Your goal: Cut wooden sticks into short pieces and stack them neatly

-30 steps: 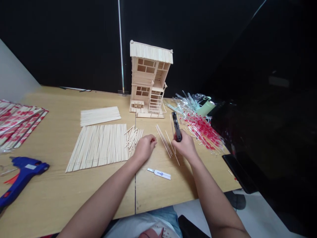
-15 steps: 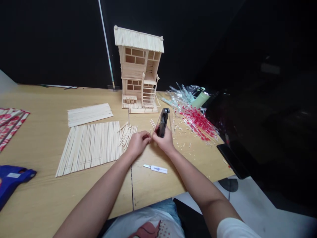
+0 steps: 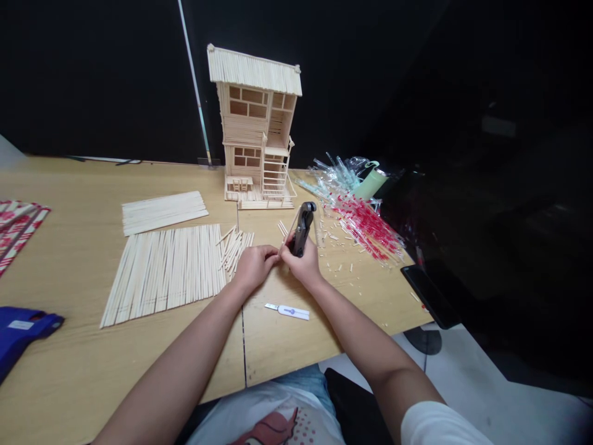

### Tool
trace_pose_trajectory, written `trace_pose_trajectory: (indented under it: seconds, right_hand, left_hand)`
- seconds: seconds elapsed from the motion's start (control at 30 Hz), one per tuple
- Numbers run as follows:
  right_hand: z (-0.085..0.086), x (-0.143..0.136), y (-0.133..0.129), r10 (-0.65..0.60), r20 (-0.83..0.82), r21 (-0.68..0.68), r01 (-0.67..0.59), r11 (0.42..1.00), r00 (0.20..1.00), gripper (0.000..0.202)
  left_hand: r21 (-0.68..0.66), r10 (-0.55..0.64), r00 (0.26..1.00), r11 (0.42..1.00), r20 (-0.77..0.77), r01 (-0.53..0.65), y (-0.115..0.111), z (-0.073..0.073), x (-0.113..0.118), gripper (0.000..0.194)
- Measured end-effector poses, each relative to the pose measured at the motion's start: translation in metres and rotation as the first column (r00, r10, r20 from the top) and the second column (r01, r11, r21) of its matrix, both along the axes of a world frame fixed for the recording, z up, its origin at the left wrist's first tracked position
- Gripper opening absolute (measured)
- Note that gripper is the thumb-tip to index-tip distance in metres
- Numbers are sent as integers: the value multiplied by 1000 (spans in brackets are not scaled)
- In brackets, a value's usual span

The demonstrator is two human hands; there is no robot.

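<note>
Both hands meet over the table in front of a two-storey stick house (image 3: 254, 117). My right hand (image 3: 303, 259) is wrapped round a dark glue gun or similar tool (image 3: 303, 228), which stands up out of the fist. Beside it on the left, my left hand (image 3: 256, 266) is closed, its fingertips pinched at something too small to make out. Short cut sticks (image 3: 235, 247) lie in a loose pile left of my left hand. A white craft knife (image 3: 287, 311) rests on the table below the hands.
Long sticks (image 3: 162, 269) lie in a flat row at the left, with a stick panel (image 3: 164, 212) behind. Plastic-wrapped red sticks (image 3: 370, 225), a green tube (image 3: 370, 184) and a black phone (image 3: 430, 296) are at the right. A blue packet (image 3: 23, 334) lies far left.
My hands have drawn slightly closer together, and the dark tool leans a little more to the right. The whole view has shifted slightly.
</note>
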State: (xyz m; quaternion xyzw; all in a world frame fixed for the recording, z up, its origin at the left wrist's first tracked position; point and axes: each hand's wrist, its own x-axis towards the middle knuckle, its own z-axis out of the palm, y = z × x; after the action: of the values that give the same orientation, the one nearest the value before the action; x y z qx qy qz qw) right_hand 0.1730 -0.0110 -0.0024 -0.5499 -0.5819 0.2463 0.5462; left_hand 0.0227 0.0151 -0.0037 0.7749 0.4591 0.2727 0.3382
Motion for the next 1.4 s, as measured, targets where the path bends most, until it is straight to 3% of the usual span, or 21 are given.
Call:
trace_pose_trajectory:
  seconds: [0.37, 0.5, 0.57, 0.67, 0.8, 0.93, 1.13, 1.4]
  right_hand:
    - [2, 1, 0, 20, 38, 36, -21, 999, 999, 14]
    - [13, 8, -2, 3, 169, 13, -5, 1000, 986, 15]
    - [25, 16, -5, -49, 315, -16, 57, 998, 948, 18]
    - [43, 30, -15, -116, 552, -128, 222, 967, 826, 23]
    - [57, 41, -35, 27, 709, -351, 319, 880, 705, 32]
    - [60, 40, -48, 166, 712, -463, 280, 841, 682, 36]
    - [60, 31, -46, 179, 706, -499, 302, 812, 685, 42]
    - [57, 22, -42, 247, 696, -542, 267, 797, 674, 46]
  left_hand:
    - [104, 11, 997, 995, -79, -3, 1, -3, -2, 18]
    - [103, 29, 998, 994, -64, -22, 0, -5, 0, 19]
    - [65, 54, 998, 996, -15, -52, 1, -6, 0, 18]
    - [16, 69, 997, 997, 25, -70, 3, -4, -2, 20]
    - [15, 71, 997, 997, -4, -71, 6, 2, -3, 26]
    - [87, 79, 986, 994, -146, -67, 3, 9, -1, 26]
    - [229, 136, 904, 972, -406, -43, -3, 13, 2, 28]
    - [226, 114, 824, 974, -555, 18, -9, 21, 4, 34]
